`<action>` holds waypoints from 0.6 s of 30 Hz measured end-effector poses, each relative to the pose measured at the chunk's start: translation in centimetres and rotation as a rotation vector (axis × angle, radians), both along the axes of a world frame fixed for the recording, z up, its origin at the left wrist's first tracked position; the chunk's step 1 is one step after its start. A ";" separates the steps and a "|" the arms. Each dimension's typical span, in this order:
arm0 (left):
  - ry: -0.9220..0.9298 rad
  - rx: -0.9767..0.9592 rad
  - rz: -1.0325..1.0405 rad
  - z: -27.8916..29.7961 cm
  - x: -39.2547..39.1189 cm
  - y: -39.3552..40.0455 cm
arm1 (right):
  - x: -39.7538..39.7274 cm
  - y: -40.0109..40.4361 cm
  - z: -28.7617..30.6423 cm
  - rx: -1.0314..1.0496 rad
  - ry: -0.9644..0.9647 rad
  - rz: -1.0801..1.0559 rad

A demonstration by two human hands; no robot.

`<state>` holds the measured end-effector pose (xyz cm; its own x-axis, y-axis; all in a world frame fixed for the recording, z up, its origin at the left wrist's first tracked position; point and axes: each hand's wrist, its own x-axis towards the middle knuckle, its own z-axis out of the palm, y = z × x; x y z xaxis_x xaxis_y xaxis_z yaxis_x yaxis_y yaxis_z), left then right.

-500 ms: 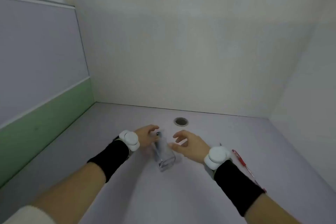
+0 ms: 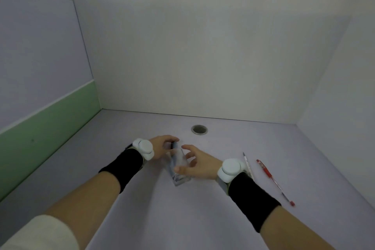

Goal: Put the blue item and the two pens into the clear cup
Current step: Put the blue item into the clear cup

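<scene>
Left hand (image 2: 162, 146) pinches a small dark-blue item (image 2: 174, 145) over the clear plastic cup (image 2: 179, 165), lining up the drop. Right hand (image 2: 199, 165), fingers (image 2: 187, 148) spread and empty, cups its side, apparently steadying; two pens (image 2: 274, 180) wait on the pale desk (image 2: 203, 219).

Two hands over the table (image 2: 142, 209): a left hand (image 2: 162, 146) and a right hand (image 2: 199, 163). One clear cup (image 2: 179, 170) sits between them. Two pens lie to the right, one red pen (image 2: 274, 180) and one white pen (image 2: 247, 163). One round hole (image 2: 199, 129) marks the tabletop.

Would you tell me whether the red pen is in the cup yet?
Out: the red pen lies on the desk, right of the cup.
</scene>
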<state>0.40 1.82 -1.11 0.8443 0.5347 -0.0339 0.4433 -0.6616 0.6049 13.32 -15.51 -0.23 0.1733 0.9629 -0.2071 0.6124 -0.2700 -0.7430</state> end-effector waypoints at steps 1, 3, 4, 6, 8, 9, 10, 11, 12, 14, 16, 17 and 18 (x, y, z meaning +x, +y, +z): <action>-0.023 -0.008 -0.001 0.0 0.0 0.0 | -0.1 0.0 0.1 -0.003 0.006 0.010; -0.061 -0.027 0.006 -0.2 -0.2 0.1 | -0.3 0.3 0.1 -0.018 0.012 -0.004; -0.075 -0.037 0.007 -0.2 -0.3 0.1 | -0.4 0.4 0.1 -0.026 0.018 -0.019; -0.096 -0.056 0.008 -0.3 -0.6 0.0 | -0.8 0.6 0.0 -0.035 0.029 -0.039; -0.126 -0.075 0.004 -0.4 -0.8 -0.1 | -1.0 0.8 -0.1 -0.036 0.029 -0.055; -0.145 -0.087 0.001 -0.4 -1.0 -0.2 | -1.1 0.9 -0.1 -0.028 0.025 -0.062; -0.157 -0.101 -0.002 -0.4 -1.2 -0.2 | -1.2 0.9 -0.2 -0.017 0.023 -0.068; -0.165 -0.113 -0.001 -0.2 -1.4 -0.2 | -1.2 0.9 -0.2 -0.006 0.026 -0.076; -0.171 -0.122 0.004 0.0 -1.5 -0.2 | -1.2 0.9 -0.3 0.005 0.035 -0.085; -0.186 -0.138 0.020 0.4 -1.9 -0.4 | -1.2 0.6 -0.3 0.024 0.070 -0.102; -0.218 -0.140 0.040 0.9 -2.2 -0.6 | -1.2 0.2 -0.1 0.041 0.113 -0.113; -0.233 -0.137 0.054 1.0 -2.3 -0.7 | -1.1 0.1 -0.2 0.047 0.139 -0.118; -0.252 -0.136 0.069 1.2 -2.4 -0.8 | -1.1 -0.1 -0.2 0.055 0.164 -0.123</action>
